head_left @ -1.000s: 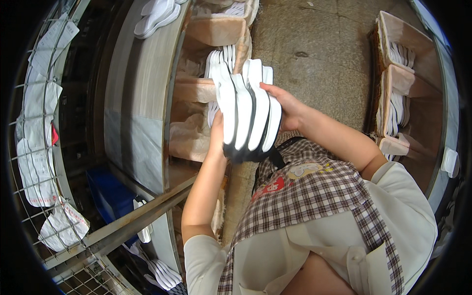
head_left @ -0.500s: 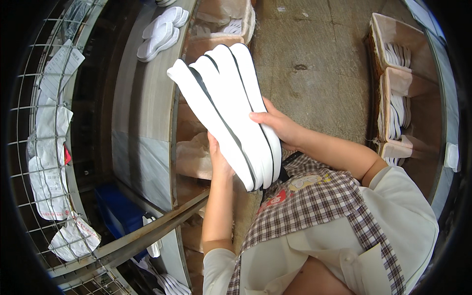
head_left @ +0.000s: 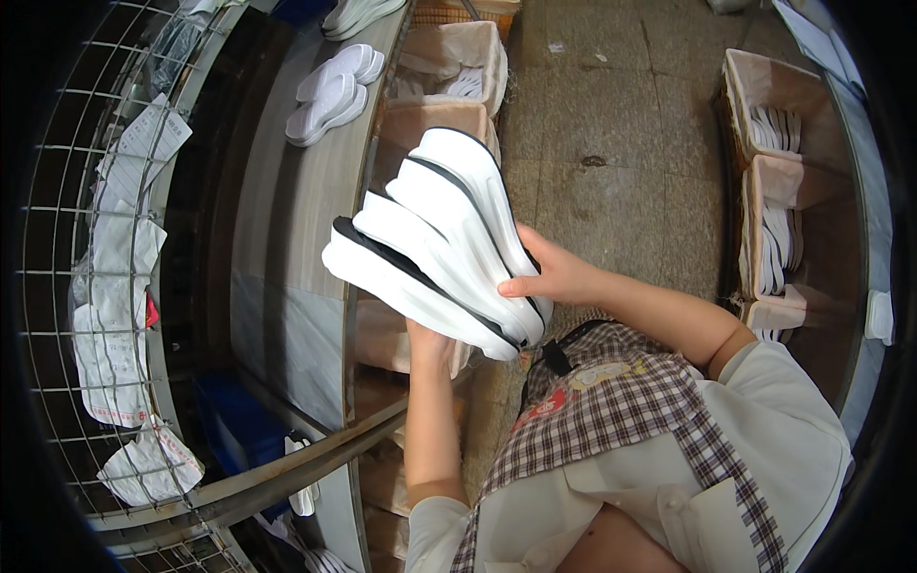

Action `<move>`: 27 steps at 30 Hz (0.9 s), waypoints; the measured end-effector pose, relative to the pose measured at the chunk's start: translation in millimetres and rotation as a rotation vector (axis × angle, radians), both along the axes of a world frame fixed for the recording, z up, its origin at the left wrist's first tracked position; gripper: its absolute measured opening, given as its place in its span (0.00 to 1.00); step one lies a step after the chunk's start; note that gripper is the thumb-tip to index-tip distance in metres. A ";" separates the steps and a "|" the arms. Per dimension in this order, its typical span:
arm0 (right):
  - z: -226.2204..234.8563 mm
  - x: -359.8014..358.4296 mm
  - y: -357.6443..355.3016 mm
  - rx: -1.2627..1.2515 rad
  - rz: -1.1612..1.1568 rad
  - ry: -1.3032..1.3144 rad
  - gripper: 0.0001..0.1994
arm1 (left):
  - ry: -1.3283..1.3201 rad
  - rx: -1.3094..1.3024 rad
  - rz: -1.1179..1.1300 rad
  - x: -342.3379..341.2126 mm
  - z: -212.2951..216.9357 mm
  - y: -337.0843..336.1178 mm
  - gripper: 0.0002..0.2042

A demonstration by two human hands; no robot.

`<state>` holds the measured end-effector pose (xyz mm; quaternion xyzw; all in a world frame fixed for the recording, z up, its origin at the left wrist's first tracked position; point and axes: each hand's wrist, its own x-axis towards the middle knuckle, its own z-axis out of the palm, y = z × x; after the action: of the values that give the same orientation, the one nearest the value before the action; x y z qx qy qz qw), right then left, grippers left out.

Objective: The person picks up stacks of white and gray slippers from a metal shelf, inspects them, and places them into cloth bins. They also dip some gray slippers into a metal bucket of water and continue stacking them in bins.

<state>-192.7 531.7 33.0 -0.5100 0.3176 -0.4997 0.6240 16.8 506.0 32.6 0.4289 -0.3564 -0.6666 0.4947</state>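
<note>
A fanned stack of white shoe soles (head_left: 454, 224) with black edges is between my hands in front of my apron. My left hand (head_left: 428, 344) holds the stack from below at its near left side, its fingers mostly hidden under the soles. At the right side, my right hand (head_left: 554, 271) grips the stack near its lower end, thumb on a white sidewall and the other fingers behind. The soles spread apart at their far ends and come together at the near end.
On the bench (head_left: 296, 210) at left lie more white soles (head_left: 330, 107). Lined baskets (head_left: 501, 72) stand beyond it, and others (head_left: 755, 172) with soles line the right side. A wire mesh rack (head_left: 57, 296) with papers is at far left; a metal rail (head_left: 287, 458) crosses low left.
The stack has tilted so its far ends dropped nearer and fanned wider, showing more of the sidewalls. Both hands keep hold of it. The whole view has shifted slightly.
</note>
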 end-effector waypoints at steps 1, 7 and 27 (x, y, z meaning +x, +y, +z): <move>1.3 -0.3 0.2 -0.009 0.006 0.001 0.45 | -0.033 0.018 0.025 1.6 -2.0 -1.0 0.24; 5.5 -0.9 0.0 -0.032 0.029 -0.022 0.46 | -0.095 -0.012 0.003 9.4 -8.5 1.0 0.23; 7.8 -48.5 -20.0 -0.142 0.269 0.019 0.22 | 0.477 0.123 -0.128 6.3 -2.6 11.0 0.31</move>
<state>-241.2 511.8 40.8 -0.5953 0.2164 -0.4280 0.6447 23.1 517.1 30.0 0.2656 -0.2148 -0.7992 0.4946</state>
